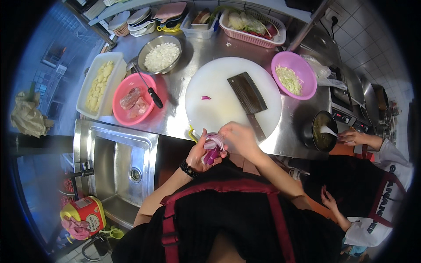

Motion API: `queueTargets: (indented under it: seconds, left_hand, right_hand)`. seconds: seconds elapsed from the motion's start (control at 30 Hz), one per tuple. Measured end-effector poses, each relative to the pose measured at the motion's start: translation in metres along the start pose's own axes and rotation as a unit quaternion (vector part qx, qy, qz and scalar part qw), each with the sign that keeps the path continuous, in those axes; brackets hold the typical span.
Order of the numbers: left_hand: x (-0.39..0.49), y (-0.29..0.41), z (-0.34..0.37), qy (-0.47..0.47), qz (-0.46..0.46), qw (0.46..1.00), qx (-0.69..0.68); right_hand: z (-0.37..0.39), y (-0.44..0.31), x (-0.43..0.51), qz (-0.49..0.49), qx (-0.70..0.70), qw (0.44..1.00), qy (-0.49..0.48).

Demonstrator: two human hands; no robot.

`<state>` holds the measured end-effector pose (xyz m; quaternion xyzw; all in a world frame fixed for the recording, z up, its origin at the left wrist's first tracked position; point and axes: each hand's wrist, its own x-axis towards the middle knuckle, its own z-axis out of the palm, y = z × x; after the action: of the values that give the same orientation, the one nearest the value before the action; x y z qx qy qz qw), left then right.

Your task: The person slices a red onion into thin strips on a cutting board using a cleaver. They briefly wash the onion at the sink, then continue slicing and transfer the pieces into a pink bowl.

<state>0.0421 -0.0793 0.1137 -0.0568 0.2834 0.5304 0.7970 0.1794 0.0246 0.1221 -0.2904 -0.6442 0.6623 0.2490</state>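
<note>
Sliced layers of red onion [213,146] rest in my left hand [196,157], which is turned palm up with its fingers curled around them. At the upper edge of the onion, my right hand [241,139] pinches the layers between bent fingers; motion blurs it, and its fingertips are partly hidden. Both hands are just in front of a round white cutting board [210,115]. On the board lies a cleaver [248,93], its handle towards me. A small sliver of red onion [206,97] lies left of the blade.
Left are a steel bowl of chopped white pieces [162,56], a pink bowl of meat [134,98], a peeled-garlic tub [100,85] and a sink [131,144]. Right are a purple bowl of chopped vegetable [292,75] and a co-worker's hand [352,137] at a dark pot [324,131].
</note>
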Motion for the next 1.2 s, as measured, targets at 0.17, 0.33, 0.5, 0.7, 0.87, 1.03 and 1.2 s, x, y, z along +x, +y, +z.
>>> queueTargets:
  seconds: [0.17, 0.33, 0.5, 0.7, 0.87, 1.03, 1.2]
  left_hand:
    - [-0.013, 0.009, -0.016, 0.013, 0.006, 1.000, 0.015]
    - [-0.030, 0.020, -0.040, 0.018, 0.042, 0.999, 0.009]
    - [-0.054, 0.037, -0.055, 0.042, 0.114, 0.991, 0.048]
    - [-0.090, 0.054, -0.069, 0.068, 0.230, 0.971, 0.021]
    - [-0.119, 0.057, -0.086, 0.017, 0.343, 0.939, 0.002]
    - [-0.136, 0.048, -0.095, 0.039, 0.404, 0.914, -0.021]
    - [-0.153, 0.017, -0.097, 0.066, 0.467, 0.876, -0.105]
  right_hand:
    - [0.024, 0.003, 0.009, -0.132, -0.158, 0.979, -0.001]
    - [0.051, -0.002, 0.021, -0.208, -0.258, 0.943, 0.007]
    - [0.085, -0.026, 0.027, -0.150, -0.186, 0.971, -0.032]
    - [0.114, -0.052, 0.032, -0.103, -0.037, 0.991, -0.073]
    - [0.106, -0.066, 0.043, -0.128, -0.067, 0.989, -0.022]
    - [0.068, -0.044, 0.081, -0.154, -0.132, 0.979, 0.019]
    - [0.024, 0.045, 0.156, 0.027, -0.330, 0.941, 0.069]
